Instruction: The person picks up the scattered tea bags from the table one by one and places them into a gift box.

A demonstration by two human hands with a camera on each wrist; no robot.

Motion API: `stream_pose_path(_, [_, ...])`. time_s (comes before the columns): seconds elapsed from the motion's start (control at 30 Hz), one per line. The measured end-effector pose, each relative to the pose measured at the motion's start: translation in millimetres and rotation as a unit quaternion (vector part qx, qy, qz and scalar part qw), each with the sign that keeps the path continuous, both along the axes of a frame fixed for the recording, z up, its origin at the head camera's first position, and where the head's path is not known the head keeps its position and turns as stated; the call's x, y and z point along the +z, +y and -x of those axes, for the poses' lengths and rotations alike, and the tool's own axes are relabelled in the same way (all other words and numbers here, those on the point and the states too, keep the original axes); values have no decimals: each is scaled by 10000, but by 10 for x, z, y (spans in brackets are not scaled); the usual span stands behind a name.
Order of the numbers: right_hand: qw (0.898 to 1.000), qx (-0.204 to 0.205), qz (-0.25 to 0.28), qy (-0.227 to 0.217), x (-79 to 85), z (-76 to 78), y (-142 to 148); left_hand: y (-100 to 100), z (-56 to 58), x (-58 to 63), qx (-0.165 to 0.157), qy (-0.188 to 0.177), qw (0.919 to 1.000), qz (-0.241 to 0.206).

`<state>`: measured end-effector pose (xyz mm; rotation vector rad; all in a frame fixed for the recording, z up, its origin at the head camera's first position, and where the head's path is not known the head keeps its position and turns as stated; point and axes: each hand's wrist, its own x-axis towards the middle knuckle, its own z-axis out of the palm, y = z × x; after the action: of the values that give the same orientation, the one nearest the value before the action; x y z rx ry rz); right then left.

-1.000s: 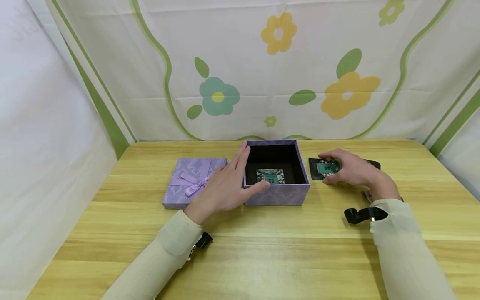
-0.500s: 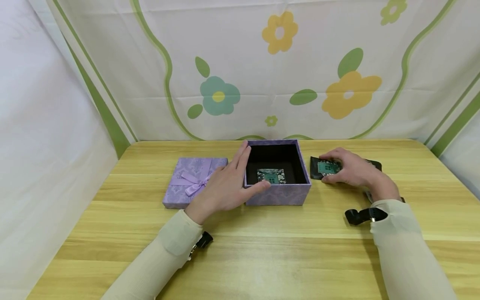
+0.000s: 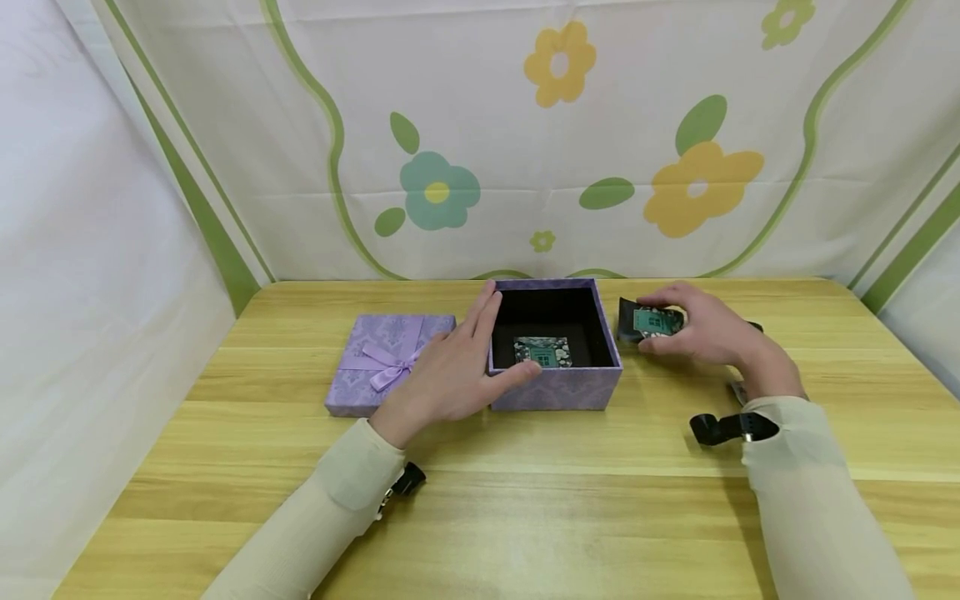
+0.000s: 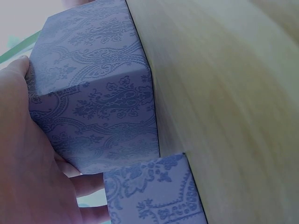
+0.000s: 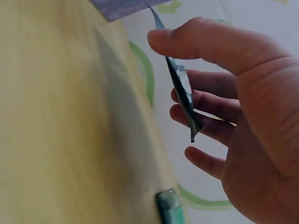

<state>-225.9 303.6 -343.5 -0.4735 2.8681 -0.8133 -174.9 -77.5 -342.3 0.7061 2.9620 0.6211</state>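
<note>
In the head view my left hand (image 3: 448, 375) lies against the left side of an open purple patterned gift box (image 3: 555, 390), fingers straight and thumb over its front rim. A dark sachet with a green label (image 3: 542, 352) lies inside the box. To the right of the box, my right hand (image 3: 708, 333) pinches a second dark sachet (image 3: 657, 322) between thumb and fingers. The right wrist view shows this sachet (image 5: 182, 86) edge-on, held above the table. A third dark packet (image 5: 170, 205) lies on the table below that hand, mostly hidden in the head view.
The purple box lid (image 3: 367, 367) with its ribbon bow lies left of the box, partly under my left hand. Both rest on a wooden table (image 3: 525, 500). A white flower-print curtain (image 3: 495, 108) hangs right behind the table's back edge.
My right hand has lifted the sachet off the table and tilted it slightly. The left hand and the box have stayed in place.
</note>
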Motion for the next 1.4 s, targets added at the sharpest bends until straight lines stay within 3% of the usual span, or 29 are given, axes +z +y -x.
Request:
stream_pose_path(0.37, [9983,-126,500,279,314,-108,-135,2,6,-1,11,48,10000,51])
stream_pose_path(0.63, [9949,-58,772,645,419,-174,-231,14,6,1,1,56,9999,98])
stream_pose_path(0.97, [9895,159,814,1183,480,-226,-434,22,8,8,-16,10,10000,37])
stream_pose_path(1.2, [9846,488,1066,1299,475,-230,-621,15,19,-7,5,-3,10000,54])
stream_pose_path(1.4, [9831,683,968,1397,458,-241,-777,14,20,-5,26,-66,9999,71])
